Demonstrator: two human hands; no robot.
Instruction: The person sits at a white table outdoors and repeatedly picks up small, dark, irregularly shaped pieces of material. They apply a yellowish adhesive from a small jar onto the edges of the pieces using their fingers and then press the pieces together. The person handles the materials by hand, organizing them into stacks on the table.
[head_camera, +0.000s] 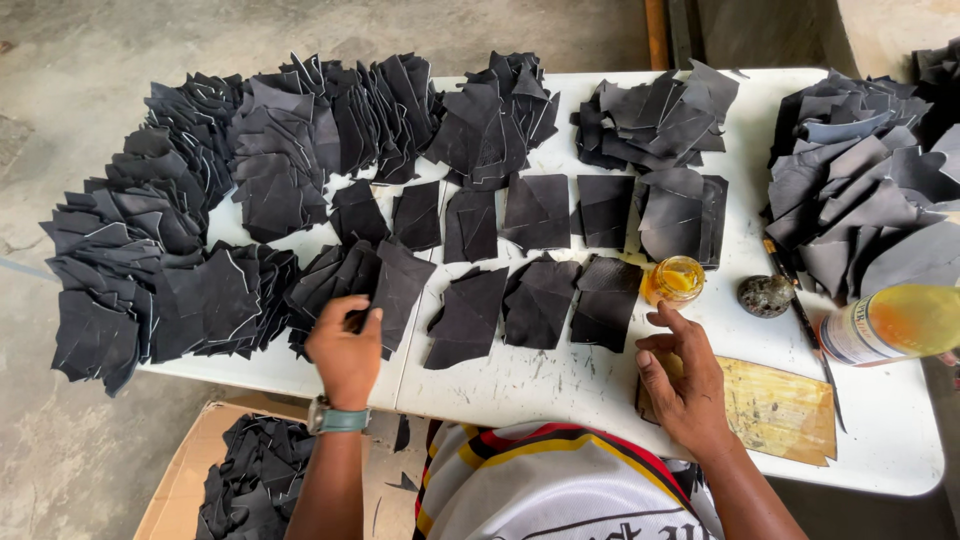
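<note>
Left hand (345, 350): we see it at about 7 o'clock on the worktop (540, 385), fingers curled and pinching the near edge of a fanned bundle of black leather pieces (360, 282); a watch (338, 418) sits on the wrist.
Right hand (682, 378): at about 5 o'clock, fingers loosely spread and resting flat on the worktop, holding nothing; its forefinger points toward the glue jar (675, 280), just short of it.
Single cut pieces: we count six in the far row (537, 212) at the centre and four in the near row (539, 300), one of which is the bundle under the left hand.
Heaps of pieces: large stacks ring the worktop from 9 o'clock (110, 270) through 12 o'clock (495, 115) to 2 o'clock (860, 180); we cannot count the pieces in them.
Jars: one small open jar of amber glue, just right of the near row.
Bottles: one, lying on its side with yellow liquid (890, 325), at 3 o'clock.
Stone: one dark round lump (765, 296), between jar and bottle.
Board: one stained brown board (780, 410) at 4 o'clock, touching the right hand.
Brush: one thin dark stick (800, 310) beside the stone.
Cardboard box (185, 480): one, on the floor at 7 o'clock, holding more black pieces.
</note>
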